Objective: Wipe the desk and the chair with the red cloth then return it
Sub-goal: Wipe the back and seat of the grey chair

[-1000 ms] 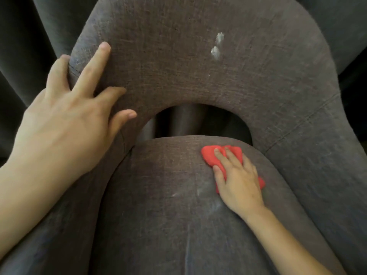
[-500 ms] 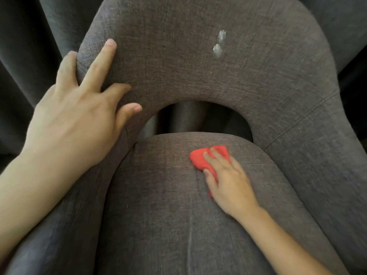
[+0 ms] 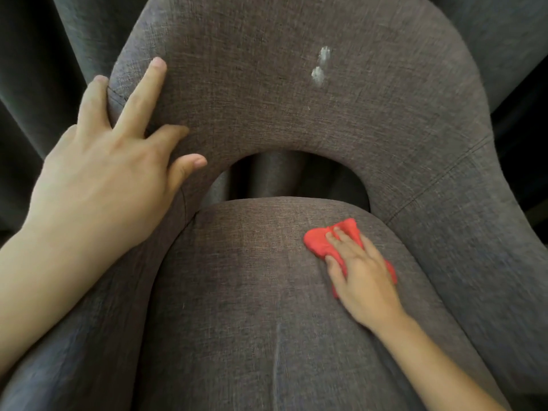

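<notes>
A grey-brown fabric chair (image 3: 296, 120) fills the view, its curved backrest above and its seat cushion (image 3: 252, 307) below. My right hand (image 3: 360, 274) lies flat on the red cloth (image 3: 321, 243), pressing it onto the back right part of the seat. The cloth is bunched and partly hidden under my palm. My left hand (image 3: 103, 176) rests on the left edge of the backrest, fingers spread and wrapped over the seam. The desk is out of view.
Two whitish smudges (image 3: 321, 66) mark the upper backrest. An arched gap (image 3: 290, 179) separates backrest and seat. Dark grey curtain folds (image 3: 44, 69) hang behind the chair on both sides.
My right hand slid the red cloth left across the seat, then back to the right. My left hand kept its hold on the backrest edge.
</notes>
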Demonstrator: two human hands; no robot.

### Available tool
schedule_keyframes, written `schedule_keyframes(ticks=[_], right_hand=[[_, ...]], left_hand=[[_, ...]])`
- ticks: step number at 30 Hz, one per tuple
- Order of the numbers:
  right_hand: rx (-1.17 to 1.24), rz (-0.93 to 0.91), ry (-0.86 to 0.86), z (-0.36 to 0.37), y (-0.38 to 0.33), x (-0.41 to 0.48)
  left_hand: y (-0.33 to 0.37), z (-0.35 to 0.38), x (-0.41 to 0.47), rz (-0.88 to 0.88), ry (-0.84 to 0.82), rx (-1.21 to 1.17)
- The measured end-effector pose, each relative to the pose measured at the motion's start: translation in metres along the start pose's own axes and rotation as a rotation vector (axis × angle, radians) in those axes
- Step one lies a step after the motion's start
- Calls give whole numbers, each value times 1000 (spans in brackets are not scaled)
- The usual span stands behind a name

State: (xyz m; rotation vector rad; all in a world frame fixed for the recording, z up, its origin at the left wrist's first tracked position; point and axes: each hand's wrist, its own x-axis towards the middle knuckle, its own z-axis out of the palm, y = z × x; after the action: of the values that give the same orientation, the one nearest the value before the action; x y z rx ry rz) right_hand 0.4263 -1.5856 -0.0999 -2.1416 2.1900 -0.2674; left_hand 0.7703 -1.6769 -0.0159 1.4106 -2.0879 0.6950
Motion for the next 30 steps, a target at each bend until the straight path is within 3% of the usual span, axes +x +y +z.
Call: schedule_keyframes(ticks=[7, 12, 16, 25, 28, 30], right_hand=[[214, -356, -134, 11, -58, -66], [50, -208, -17, 2, -25, -20], [79, -91, 56, 4, -31, -9], [270, -359, -76, -3, -86, -95], [552, -297, -277, -22, -81, -74], [1026, -53, -306, -44, -77, -58]], left_hand=[[-3, 6, 0, 7, -1, 23], [-5, 8, -2, 18, 7, 33], [-7, 9, -1, 28, 11, 26], [16, -3, 9, -100, 12, 26], [21, -11, 17, -86, -17, 49], [25, -15, 28, -82, -16, 55]])
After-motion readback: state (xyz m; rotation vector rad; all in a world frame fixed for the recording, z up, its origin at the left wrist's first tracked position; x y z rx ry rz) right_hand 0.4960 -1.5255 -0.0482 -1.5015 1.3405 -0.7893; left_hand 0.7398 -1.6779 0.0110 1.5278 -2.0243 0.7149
